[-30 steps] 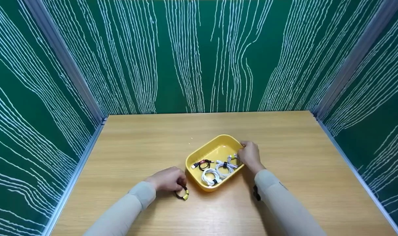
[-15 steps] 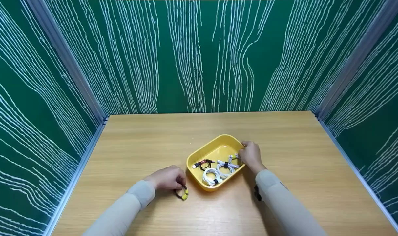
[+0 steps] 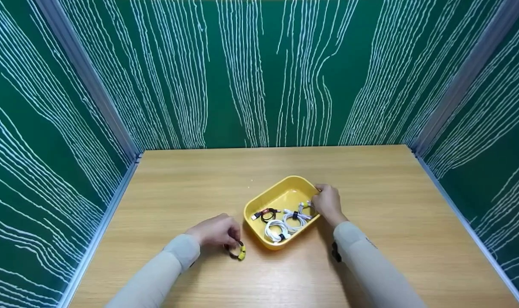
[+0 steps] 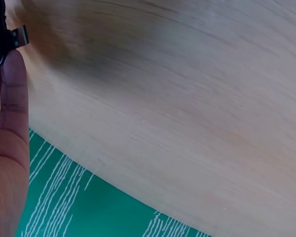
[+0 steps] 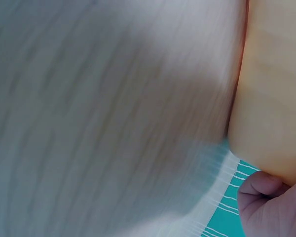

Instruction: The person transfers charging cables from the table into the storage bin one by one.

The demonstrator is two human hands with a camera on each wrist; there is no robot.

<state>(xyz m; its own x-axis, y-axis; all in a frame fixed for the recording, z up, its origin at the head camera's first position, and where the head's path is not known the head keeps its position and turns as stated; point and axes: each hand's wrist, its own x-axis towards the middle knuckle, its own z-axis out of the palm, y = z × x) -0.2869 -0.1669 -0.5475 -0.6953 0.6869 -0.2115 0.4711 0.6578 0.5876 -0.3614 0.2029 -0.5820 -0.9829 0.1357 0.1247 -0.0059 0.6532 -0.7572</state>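
My left hand [image 3: 216, 231] pinches a small coiled black USB cable [image 3: 242, 253] with yellow bands, low over the table left of the yellow bin [image 3: 265, 196]. In the left wrist view, metal USB plugs of the cable [image 4: 20, 37] show at the fingertips; part of the coil is out of frame. My right hand [image 3: 327, 202] grips the bin's right rim, its curled fingers against the wall in the right wrist view. Inside the bin lie a black cable [image 3: 268, 214] with a red band, white coiled cables [image 3: 273, 231] with black ties, and a white cable with a yellow band [image 3: 304, 205], partly hidden by the right hand.
The wooden table [image 3: 191, 179] is bounded by green walls [image 3: 285, 85] with white wavy lines at the back and both sides. Metal posts [image 3: 88, 77] stand at the back corners. Tiny pale specks [image 3: 250, 184] lie behind the bin.
My left hand has shifted very slightly left and away from me, while the cable's yellow-banded end stays nearly in place. The right hand and the bin have hardly moved.
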